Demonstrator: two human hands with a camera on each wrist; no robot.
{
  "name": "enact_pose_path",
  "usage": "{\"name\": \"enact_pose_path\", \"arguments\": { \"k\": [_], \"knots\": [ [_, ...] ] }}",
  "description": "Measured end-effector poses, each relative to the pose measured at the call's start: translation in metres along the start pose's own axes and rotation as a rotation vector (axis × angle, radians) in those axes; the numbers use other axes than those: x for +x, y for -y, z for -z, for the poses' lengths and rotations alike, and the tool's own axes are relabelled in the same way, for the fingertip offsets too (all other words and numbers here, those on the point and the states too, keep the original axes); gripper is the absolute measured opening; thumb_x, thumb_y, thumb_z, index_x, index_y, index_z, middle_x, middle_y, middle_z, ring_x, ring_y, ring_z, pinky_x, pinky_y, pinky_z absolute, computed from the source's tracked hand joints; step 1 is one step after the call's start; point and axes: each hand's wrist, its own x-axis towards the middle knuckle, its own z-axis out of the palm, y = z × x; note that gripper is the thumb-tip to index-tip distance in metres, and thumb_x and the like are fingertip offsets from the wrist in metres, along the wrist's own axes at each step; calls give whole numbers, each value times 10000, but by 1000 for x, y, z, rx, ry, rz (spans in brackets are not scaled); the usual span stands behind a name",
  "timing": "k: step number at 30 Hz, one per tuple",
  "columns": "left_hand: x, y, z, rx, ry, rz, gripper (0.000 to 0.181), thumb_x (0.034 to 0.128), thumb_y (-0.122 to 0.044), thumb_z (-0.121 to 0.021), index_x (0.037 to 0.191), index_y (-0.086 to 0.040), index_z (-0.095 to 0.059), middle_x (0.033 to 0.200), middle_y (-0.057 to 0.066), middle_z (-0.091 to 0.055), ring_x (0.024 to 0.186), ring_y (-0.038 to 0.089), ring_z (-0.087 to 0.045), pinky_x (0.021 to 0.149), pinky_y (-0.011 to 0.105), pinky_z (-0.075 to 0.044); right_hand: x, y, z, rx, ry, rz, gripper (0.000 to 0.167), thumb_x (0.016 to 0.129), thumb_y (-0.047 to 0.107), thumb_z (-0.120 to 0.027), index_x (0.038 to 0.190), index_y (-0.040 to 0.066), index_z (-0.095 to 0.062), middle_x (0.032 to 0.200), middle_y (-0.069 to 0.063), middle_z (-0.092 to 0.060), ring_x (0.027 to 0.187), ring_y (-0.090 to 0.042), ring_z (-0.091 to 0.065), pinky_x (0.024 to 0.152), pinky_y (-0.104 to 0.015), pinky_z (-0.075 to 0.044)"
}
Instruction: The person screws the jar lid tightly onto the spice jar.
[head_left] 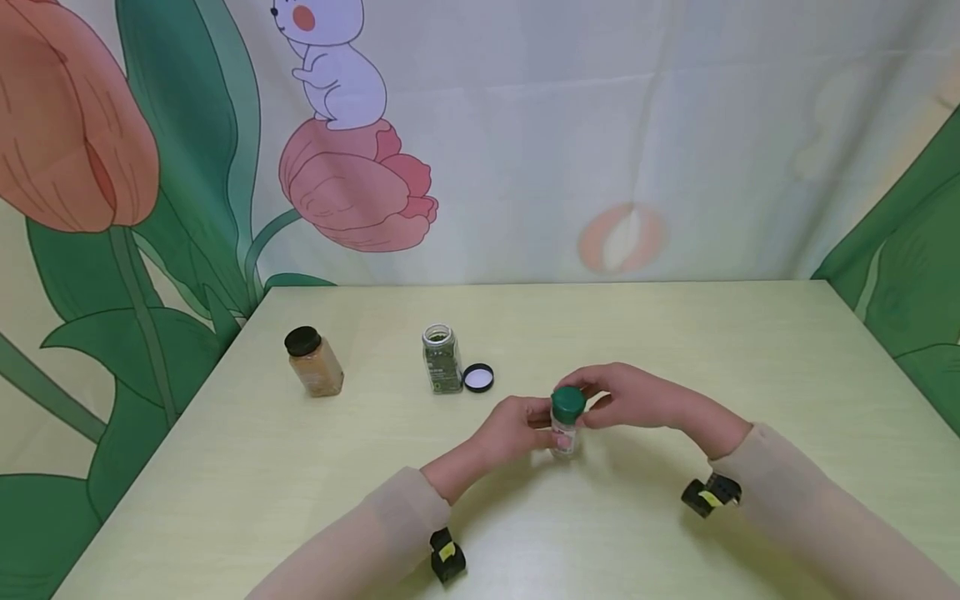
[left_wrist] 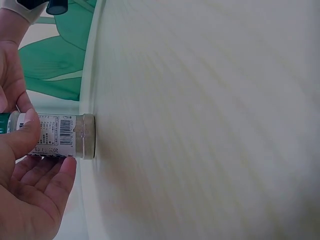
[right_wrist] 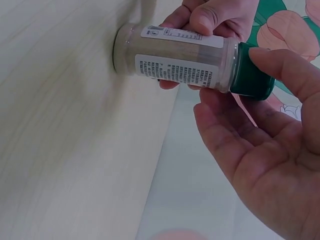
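Note:
A small spice jar [head_left: 566, 440] with a green cap [head_left: 567, 405] stands upright on the table. My left hand [head_left: 512, 428] grips its body from the left, thumb on one side and fingers on the other. With thumb and fingers, my right hand [head_left: 628, 395] pinches the green cap from the right. In the left wrist view a barcode shows on the white label [left_wrist: 56, 135]. Pale powder is visible through the clear jar wall [right_wrist: 127, 50] in the right wrist view, and the jar base meets the tabletop.
Left of the hands, an uncapped jar [head_left: 442, 362] of green flakes stands beside a black lid [head_left: 478, 378] lying inside-up. Farther left is a black-capped jar [head_left: 318, 367] of tan powder. A printed curtain [head_left: 510, 167] hangs behind the table [head_left: 225, 500].

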Motion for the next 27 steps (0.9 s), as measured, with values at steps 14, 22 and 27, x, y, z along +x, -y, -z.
{"name": "enact_pose_path", "arguments": {
  "k": [14,22,27],
  "knots": [
    [1,0,0,-6,-9,10,399,935,-83,-738,1314,17,-665,1311,210,-696,1311,356,-633,1139,414,-511,-2,-3,-8,58,-67,-7,342,963,92,-688,1265,-55,-625,1206,-198,-695,1123,-278,-673,995,-404,-602],
    [2,1,0,15,-14,9,394,930,-104,-750,1301,4,-677,1307,196,-704,1302,353,-641,1147,422,-503,-5,2,-18,10,-178,-35,329,948,129,-732,1228,-25,-650,1189,-166,-705,1094,-262,-679,953,-387,-616],
    [1,1,0,13,-13,9,397,929,-96,-749,1304,11,-671,1321,204,-695,1302,361,-640,1148,424,-502,-6,3,-24,-1,-236,-72,313,933,154,-757,1187,-2,-659,1143,-133,-715,1102,-281,-677,968,-433,-608]
  ]
}}
